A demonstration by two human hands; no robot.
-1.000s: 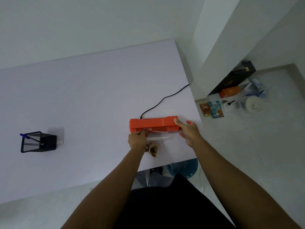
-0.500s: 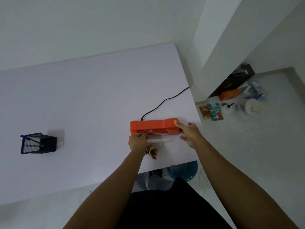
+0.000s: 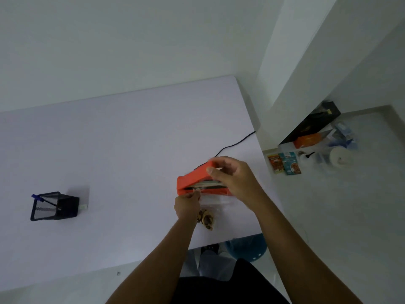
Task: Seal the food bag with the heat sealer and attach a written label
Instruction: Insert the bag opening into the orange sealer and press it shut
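An orange heat sealer (image 3: 192, 177) sits near the table's right edge with its lid raised at the right end. My right hand (image 3: 232, 178) grips that lifted end of the lid, thumb on its front. A clear food bag (image 3: 215, 201) with brown pieces (image 3: 206, 219) inside lies in front of the sealer, its top edge at the sealer's jaws. My left hand (image 3: 187, 204) pinches the bag's top left corner at the sealer's slot.
A black mesh pen holder (image 3: 54, 206) with a blue pen stands at the left of the white table (image 3: 109, 150), a small white label (image 3: 83, 207) beside it. The sealer's black cord (image 3: 236, 143) runs off the right edge. Boxes and packets lie on the floor at right.
My right hand has moved from the sealer's right end onto its lid and lifted it open. My left hand still holds the bag's corner at the slot.
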